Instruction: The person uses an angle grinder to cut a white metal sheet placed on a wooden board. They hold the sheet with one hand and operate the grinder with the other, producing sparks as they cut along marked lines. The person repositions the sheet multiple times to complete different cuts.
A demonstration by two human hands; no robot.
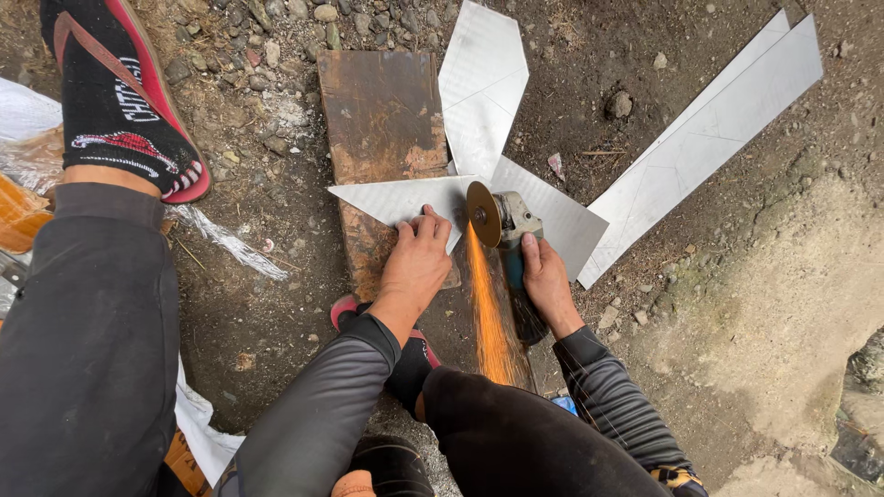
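Observation:
My right hand (545,276) grips the body of an angle grinder (512,241), whose round disc (482,213) bites into a thin sheet of grey metal (479,87) cut into pointed shapes. Orange sparks (488,313) stream back toward me. My left hand (419,260) presses flat on the sheet's left pointed piece (387,195), just left of the disc. The sheet rests on a rusty brown wooden board (378,115) lying on the ground.
A long strip of the same metal (718,120) lies on the dirt to the right. My foot in a black and red sandal (120,92) rests at top left, another foot (345,308) on the board. White plastic sheeting (198,433) lies at left. Gravel surrounds everything.

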